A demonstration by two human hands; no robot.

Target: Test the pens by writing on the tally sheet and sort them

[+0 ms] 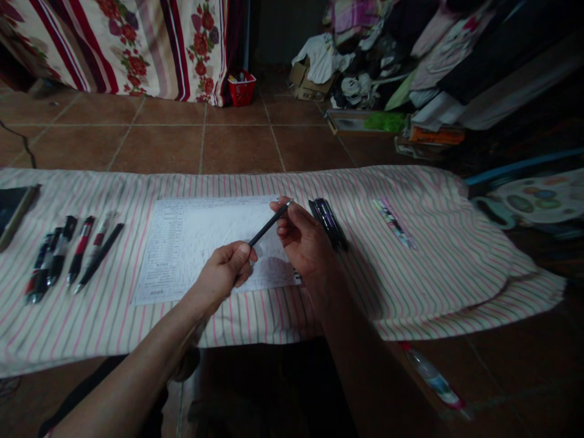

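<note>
My left hand and my right hand both grip a slim black pen, the left near its lower end and the right pinching its upper end. Both hands are over a printed paper form lying on a pink-and-grey striped cloth. A bundle of dark pens lies just beyond my right hand. Several pens lie side by side at the cloth's left, and a thin pen set lies to the right.
A dark notebook lies at the cloth's left end. A plastic bottle lies on the tiled floor at lower right. Beyond the cloth are a red basket, a floral fabric, a cardboard box and piled clothes.
</note>
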